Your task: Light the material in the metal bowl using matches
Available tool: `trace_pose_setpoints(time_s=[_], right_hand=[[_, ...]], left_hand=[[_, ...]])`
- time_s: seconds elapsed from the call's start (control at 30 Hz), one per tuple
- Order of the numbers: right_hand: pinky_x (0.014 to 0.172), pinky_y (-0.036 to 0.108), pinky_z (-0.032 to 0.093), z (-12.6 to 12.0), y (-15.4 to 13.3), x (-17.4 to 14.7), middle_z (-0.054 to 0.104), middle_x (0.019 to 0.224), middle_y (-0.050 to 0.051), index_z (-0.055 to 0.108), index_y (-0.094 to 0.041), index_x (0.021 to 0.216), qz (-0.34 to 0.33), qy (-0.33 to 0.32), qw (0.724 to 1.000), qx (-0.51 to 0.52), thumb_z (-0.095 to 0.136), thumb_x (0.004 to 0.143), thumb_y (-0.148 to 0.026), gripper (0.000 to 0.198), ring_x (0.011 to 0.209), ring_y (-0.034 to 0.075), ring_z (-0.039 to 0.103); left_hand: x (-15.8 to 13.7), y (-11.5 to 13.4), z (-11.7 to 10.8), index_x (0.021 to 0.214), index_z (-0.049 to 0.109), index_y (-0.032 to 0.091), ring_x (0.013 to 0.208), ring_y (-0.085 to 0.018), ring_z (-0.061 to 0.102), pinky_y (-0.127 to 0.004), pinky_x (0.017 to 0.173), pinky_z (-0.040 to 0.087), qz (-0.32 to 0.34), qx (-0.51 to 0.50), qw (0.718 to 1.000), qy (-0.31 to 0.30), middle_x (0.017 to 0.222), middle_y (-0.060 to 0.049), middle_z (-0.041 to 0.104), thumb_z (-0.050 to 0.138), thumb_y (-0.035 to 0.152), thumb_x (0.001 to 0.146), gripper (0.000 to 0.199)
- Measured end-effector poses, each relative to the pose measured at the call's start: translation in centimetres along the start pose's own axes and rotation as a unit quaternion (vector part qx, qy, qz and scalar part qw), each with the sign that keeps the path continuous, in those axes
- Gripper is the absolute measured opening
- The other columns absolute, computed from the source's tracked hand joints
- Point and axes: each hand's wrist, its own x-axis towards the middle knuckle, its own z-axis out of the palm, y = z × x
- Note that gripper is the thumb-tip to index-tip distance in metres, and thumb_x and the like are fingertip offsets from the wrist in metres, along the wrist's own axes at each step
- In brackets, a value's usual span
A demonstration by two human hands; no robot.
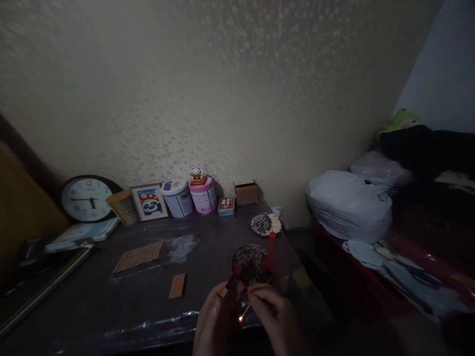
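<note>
My right hand point(270, 309) pinches a burning match point(245, 312), its glowing tip pointing down and left, toward me. Close beside it, my left hand point(211, 314) grips a small matchbox point(225, 291), partly hidden by the fingers and dim light. Just beyond both hands sits a round dish point(233, 254) with a dark, speckled inside. A red candle point(272, 247) stands upright at the dish's right side, unlit. Farther back, a plate point(254, 230) holds many loose matches point(273, 224), some with dark heads.
A small brown box point(177, 286) lies left of my hands, near a wrapped row of boxes point(137, 257) and crumpled clear plastic point(181, 248). Along the wall stand a clock point(89, 198), a panda picture point(149, 202), tubs point(178, 199), cards point(226, 206) and an open carton point(246, 194).
</note>
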Motion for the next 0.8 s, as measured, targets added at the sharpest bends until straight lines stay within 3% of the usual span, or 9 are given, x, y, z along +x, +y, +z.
trace_pose_setpoints(time_s=[0.13,0.3,0.6,0.8], right_hand=[[0.081,0.028,0.049,0.1,0.1,-0.1,0.07,0.093,0.008,0.072,-0.018,0.078,-0.004,-0.002,1.0,0.008,0.062,0.082,-0.033,0.019,0.092,0.022,0.065],[0.079,0.028,0.049,0.0,0.0,0.0,0.07,0.093,0.008,0.072,-0.017,0.077,-0.005,-0.008,1.0,0.003,0.062,0.083,-0.033,0.02,0.091,0.022,0.066],[0.079,0.029,0.051,0.1,-0.1,0.0,0.071,0.092,0.009,0.072,-0.017,0.077,-0.012,0.0,1.0,0.008,0.063,0.081,-0.036,0.021,0.09,0.023,0.066],[0.079,0.028,0.051,0.1,-0.2,0.0,0.071,0.092,0.009,0.072,-0.017,0.075,-0.011,0.0,1.0,0.009,0.063,0.081,-0.035,0.02,0.091,0.023,0.066]], left_hand=[[0.4,-0.3,-0.4,0.103,0.073,0.019,0.116,-0.038,0.055,-0.048,0.098,0.042,-0.017,-0.021,1.0,0.014,0.116,-0.016,0.069,0.071,0.052,0.068,0.048],[0.0,-0.1,0.4,0.106,0.072,0.02,0.113,-0.034,0.058,-0.044,0.095,0.043,0.0,-0.014,0.999,-0.041,0.114,-0.014,0.07,0.067,0.048,0.075,0.042],[-0.6,0.2,1.1,0.102,0.072,0.019,0.116,-0.037,0.056,-0.05,0.102,0.036,-0.006,0.004,1.0,-0.004,0.11,-0.017,0.071,0.068,0.054,0.071,0.047],[-0.4,-0.2,0.6,0.105,0.072,0.021,0.119,-0.036,0.054,-0.049,0.103,0.036,-0.016,-0.022,0.999,-0.018,0.114,-0.015,0.07,0.067,0.052,0.072,0.046]])
